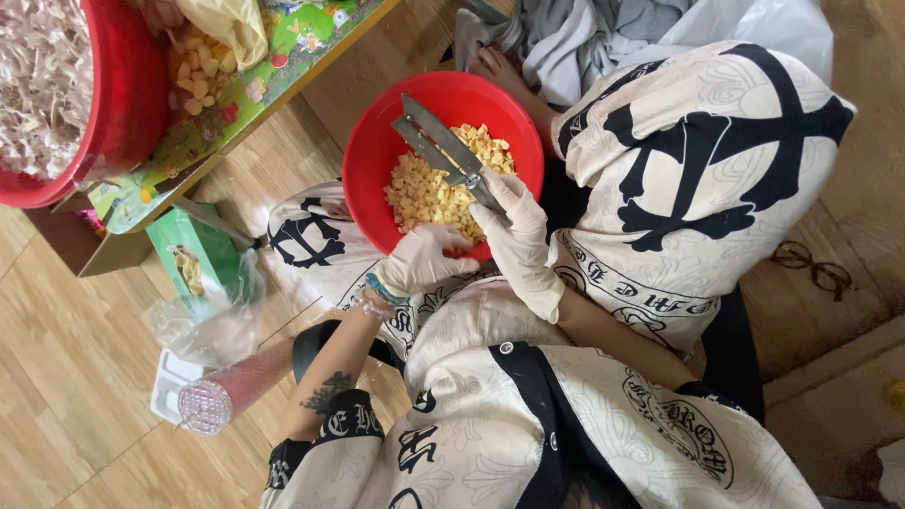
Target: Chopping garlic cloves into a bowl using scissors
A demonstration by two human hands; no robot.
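Left hand (424, 259): white glove, fingers curled over the near rim of the bowl (372, 151), pinching something small among the pieces; what exactly, cannot tell.
Right hand (517, 226): white glove, closed round the handle of the knife (438, 146).
Knife: broad metal blade, lying slantwise over the bowl, tip toward the far rim.
Bowl: red, round, resting on the person's lap between the knees.
Pieces (429, 193): pale yellow chopped bits, heaped in the bowl's near half.
Bench (236, 113): low, colourful top, left of the bowl.
Tub (123, 104): large, red, on the bench, full of pale peelings.
Floor (66, 377): wood planks; glasses (815, 266) lie well off to the right.
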